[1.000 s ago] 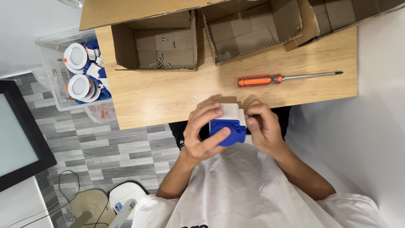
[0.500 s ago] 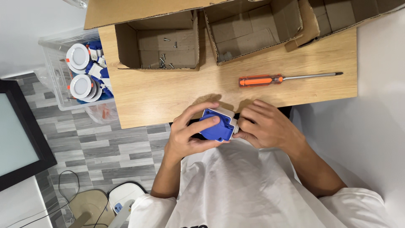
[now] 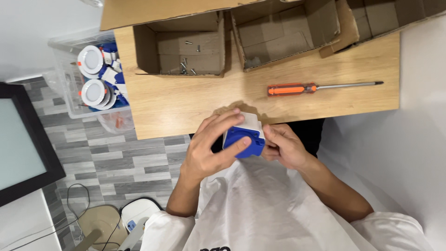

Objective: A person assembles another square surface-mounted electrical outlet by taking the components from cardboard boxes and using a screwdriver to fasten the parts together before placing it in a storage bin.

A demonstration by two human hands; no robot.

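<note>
The left hand (image 3: pixel 209 148) and right hand (image 3: pixel 282 148) both grip a blue-and-white box (image 3: pixel 244 135) just off the tabletop (image 3: pixel 186 102) edge — it looks light, rigid, smooth plastic — best held by opposite sides.

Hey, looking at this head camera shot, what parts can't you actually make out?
- Blue and white block: its underside and near faces, covered by the left hand and right hand.
- Small metal parts in the left cardboard box: too small to identify.
- Right-hand cardboard box: cut off by the top edge.
- Clear bin contents: overlapping, partly hidden.
</note>
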